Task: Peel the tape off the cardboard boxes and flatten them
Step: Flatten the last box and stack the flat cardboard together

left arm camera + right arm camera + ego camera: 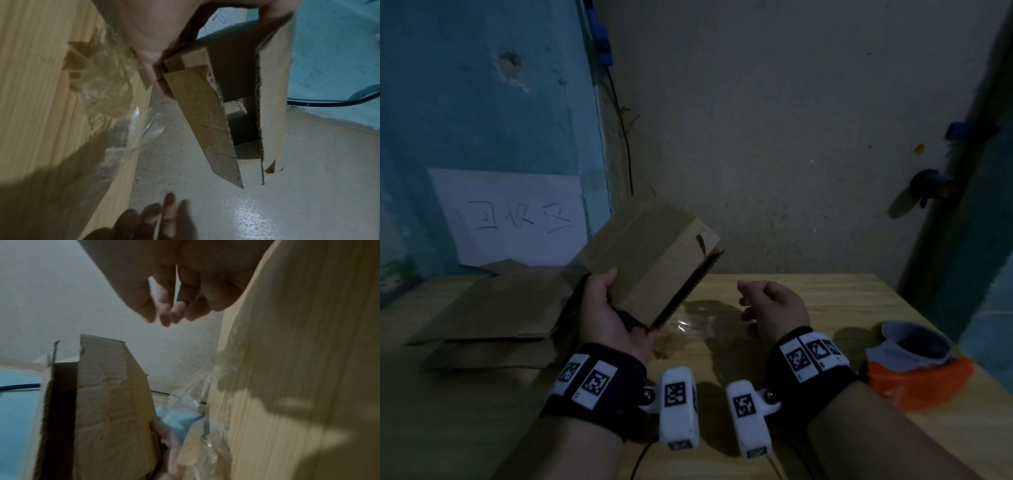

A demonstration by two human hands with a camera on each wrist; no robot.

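My left hand (616, 313) grips the small brown cardboard box (654, 260) tilted above the wooden tabletop (825, 301) — opened seam toward my right hand (770, 305), loosely curled, empty.

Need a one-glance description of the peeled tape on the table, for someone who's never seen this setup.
Start at the wooden table, near its middle between the person's two hands. The crumpled clear tape lies there, just below the cardboard box held in the left hand. Unlike the brown flattened cardboard at left, it is transparent and glints.
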